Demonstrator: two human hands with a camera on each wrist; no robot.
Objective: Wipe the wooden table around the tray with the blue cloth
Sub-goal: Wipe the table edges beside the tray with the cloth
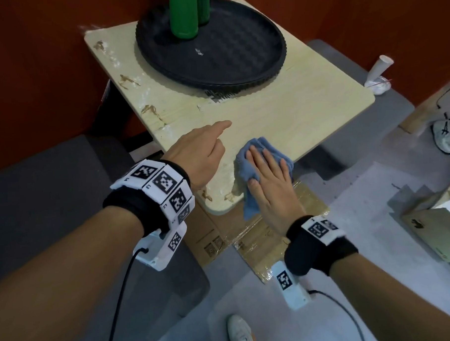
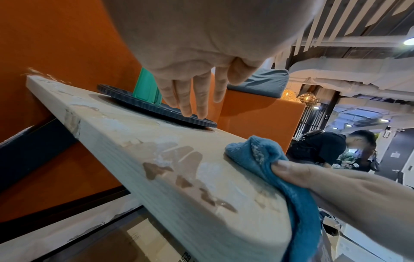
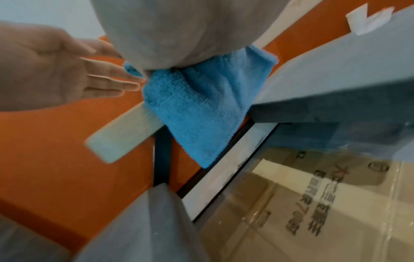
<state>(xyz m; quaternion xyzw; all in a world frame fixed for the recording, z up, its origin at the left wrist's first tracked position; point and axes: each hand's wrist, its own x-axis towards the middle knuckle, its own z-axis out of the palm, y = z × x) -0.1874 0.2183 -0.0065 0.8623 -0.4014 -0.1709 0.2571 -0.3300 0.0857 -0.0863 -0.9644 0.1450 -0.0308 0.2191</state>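
The light wooden table [image 1: 293, 110] carries a round black tray [image 1: 239, 48] with two green bottles [image 1: 183, 15] at its far side. Brown stains [image 1: 151, 111] and white smears run along its left edge and near corner. My right hand [image 1: 268, 178] lies flat on the blue cloth [image 1: 247, 166] at the near corner, fingers straight; the thumb [image 2: 291, 170] presses the cloth where it droops over the table edge [image 3: 201, 106]. To the cloth's left my left hand [image 1: 205, 148] hovers just above the wood holding nothing, index finger stretched forward, fingers [image 2: 190, 95] hanging straight.
An orange wall stands behind and left of the table. A white paper cup and crumpled tissue [image 1: 379, 68] lie on the grey seat to the right. Taped cardboard [image 1: 273, 232] covers the floor below the corner. A person in black [image 2: 325, 147] bends in the background.
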